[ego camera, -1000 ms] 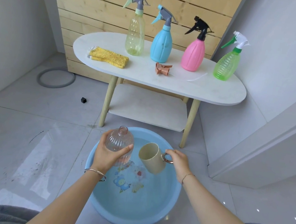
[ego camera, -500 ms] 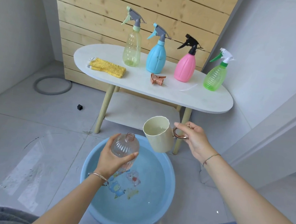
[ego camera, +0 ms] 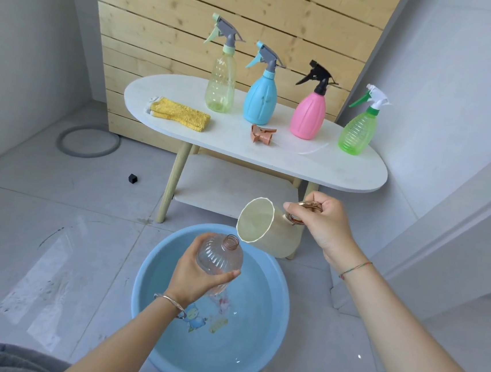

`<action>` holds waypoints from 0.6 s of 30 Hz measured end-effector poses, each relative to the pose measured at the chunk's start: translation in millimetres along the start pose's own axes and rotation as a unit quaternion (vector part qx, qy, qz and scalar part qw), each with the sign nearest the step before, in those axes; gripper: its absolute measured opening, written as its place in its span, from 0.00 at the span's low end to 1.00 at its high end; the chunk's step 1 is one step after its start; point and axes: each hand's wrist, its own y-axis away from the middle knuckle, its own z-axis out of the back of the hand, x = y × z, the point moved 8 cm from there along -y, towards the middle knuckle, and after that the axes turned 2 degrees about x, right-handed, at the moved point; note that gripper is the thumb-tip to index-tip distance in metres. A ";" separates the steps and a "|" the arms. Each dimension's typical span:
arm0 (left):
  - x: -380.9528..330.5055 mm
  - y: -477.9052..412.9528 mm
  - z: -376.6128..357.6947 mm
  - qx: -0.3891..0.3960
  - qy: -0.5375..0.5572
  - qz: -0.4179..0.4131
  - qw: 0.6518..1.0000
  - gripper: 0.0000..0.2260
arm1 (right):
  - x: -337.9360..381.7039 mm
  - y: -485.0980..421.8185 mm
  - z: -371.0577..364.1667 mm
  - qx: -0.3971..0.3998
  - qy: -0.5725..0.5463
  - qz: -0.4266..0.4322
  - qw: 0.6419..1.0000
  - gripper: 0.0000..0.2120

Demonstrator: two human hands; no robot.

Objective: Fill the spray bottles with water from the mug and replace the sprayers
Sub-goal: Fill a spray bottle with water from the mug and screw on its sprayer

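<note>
My left hand (ego camera: 196, 277) grips a clear ribbed bottle (ego camera: 218, 258) with an open neck, held over the blue basin (ego camera: 272, 332). My right hand (ego camera: 324, 223) holds the cream mug (ego camera: 260, 226) by its copper handle, tilted with its rim just above and right of the bottle's neck. A loose copper sprayer (ego camera: 262, 134) lies on the white table (ego camera: 315, 165). Standing on the table with sprayers fitted are a yellow-green bottle (ego camera: 220, 87), a blue bottle (ego camera: 261, 100), a pink bottle (ego camera: 308, 115) and a green bottle (ego camera: 358, 132).
The basin holds water and sits on the tiled floor in front of the table. A yellow cloth (ego camera: 180, 116) lies at the table's left end. A grey ring (ego camera: 89, 142) and a small black cube (ego camera: 132, 178) lie on the floor at the left. White walls close in on the right.
My right hand lifted the mug out of the basin, then tipped it toward the bottle's neck. My left hand kept the bottle over the basin.
</note>
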 end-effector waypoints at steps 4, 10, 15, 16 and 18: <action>1.3 -0.2 -1.4 -0.003 -0.003 -0.002 1.000 0.33 | 5.8 0.9 -4.2 0.011 0.025 0.013 1.000 0.16; 2.1 -1.4 -1.6 0.000 0.001 -0.002 1.000 0.33 | 15.6 4.4 -8.8 0.008 0.091 0.041 0.995 0.19; 4.8 -0.5 -1.3 -0.001 0.003 0.000 1.000 0.34 | 19.8 5.6 -9.5 0.003 0.108 0.051 0.993 0.19; 4.9 -0.5 -0.9 -0.002 0.002 0.001 1.000 0.34 | 20.8 5.7 -9.7 0.003 0.110 0.055 0.992 0.19; 5.9 -0.5 -0.3 -0.003 0.004 0.003 1.000 0.34 | 22.9 5.7 -10.9 0.004 0.116 0.060 0.991 0.18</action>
